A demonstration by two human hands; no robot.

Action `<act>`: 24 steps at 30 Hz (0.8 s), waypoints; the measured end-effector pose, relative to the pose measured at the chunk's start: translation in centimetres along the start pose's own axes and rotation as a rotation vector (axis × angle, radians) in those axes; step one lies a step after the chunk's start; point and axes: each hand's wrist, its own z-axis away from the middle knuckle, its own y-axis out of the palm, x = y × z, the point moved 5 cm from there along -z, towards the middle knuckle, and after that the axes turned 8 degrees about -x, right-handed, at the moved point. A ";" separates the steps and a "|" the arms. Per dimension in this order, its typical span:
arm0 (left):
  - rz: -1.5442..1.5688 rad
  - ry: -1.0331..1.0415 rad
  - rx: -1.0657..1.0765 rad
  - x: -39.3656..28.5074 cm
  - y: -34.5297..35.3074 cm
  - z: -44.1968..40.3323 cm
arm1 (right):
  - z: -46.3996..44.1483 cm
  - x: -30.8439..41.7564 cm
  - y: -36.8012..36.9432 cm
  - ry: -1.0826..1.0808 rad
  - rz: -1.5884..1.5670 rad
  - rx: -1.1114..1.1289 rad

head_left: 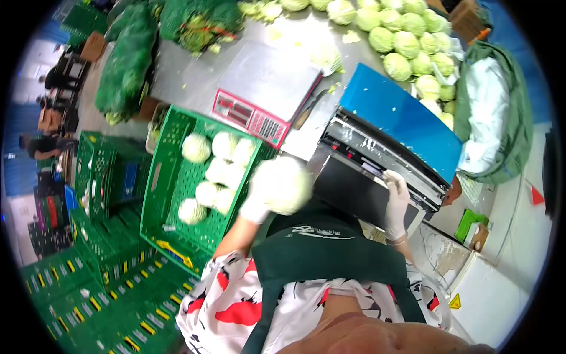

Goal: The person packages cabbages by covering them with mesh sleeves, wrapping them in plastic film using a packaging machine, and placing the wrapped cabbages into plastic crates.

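My left hand, in a white glove, grips a pale round cabbage, slightly blurred, between the green crate and the blue machine. My right hand, also gloved, hovers at or touches the right part of the dark plate on the wrapping machine. Its fingers reach out toward the machine's slot, and nothing clearly shows in them. To the left, an open green crate contains several cabbages. Behind the held cabbage stands a scale with a red keypad front.
Many cabbages are piled at the table's back right. Green mesh sacks lie at the back left. Stacked green crates fill the lower left. A knife lies beside the scale. Part of another hand shows behind the machine.
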 end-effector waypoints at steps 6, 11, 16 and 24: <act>0.034 0.478 -0.589 -20.3 -8.8 9.8 | -5.2 1.6 0.4 -0.118 0.126 0.046; -0.252 0.605 -1.044 -26.6 -18.2 12.8 | -11.8 3.2 0.0 -0.212 0.272 -0.024; -0.801 0.907 -0.853 -29.5 -2.5 -2.5 | -21.3 4.0 1.3 -0.606 0.673 -0.135; -1.266 0.751 -0.171 -22.4 20.2 -40.7 | -29.2 0.8 4.8 -0.560 0.985 -0.149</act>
